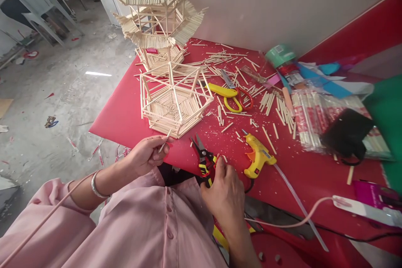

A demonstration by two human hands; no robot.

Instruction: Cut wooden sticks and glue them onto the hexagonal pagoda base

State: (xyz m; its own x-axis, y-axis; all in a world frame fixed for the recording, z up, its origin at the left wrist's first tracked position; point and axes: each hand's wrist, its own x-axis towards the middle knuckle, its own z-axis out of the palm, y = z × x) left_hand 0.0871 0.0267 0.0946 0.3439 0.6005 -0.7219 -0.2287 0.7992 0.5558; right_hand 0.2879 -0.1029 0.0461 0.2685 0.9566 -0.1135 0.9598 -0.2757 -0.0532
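Between the thumb and fingers of my left hand (pixel 152 150) is a short wooden stick (pixel 165 140), held at a slant by the table's front edge. My right hand (pixel 224 186) grips pruning shears (pixel 205 157) with black and yellow handles, their blades parted and pointing away from me. Just beyond my left hand stands a hexagonal frame of wooden sticks (pixel 176 106) with a concentric stick floor. Behind it rises a tiered pagoda model (pixel 157 21) built from the same sticks. To the right of the shears lies a yellow glue gun (pixel 259 157) with a clear glue stick in its back.
Yellow-handled scissors (pixel 230 92) lie among scattered sticks (pixel 220 60) on the red table (pixel 116 111). Bagged sticks (pixel 314 121), a black object (pixel 348 132) and a green tape roll (pixel 280 55) are at the right. A pale cable (pixel 301 222) crosses the front right.
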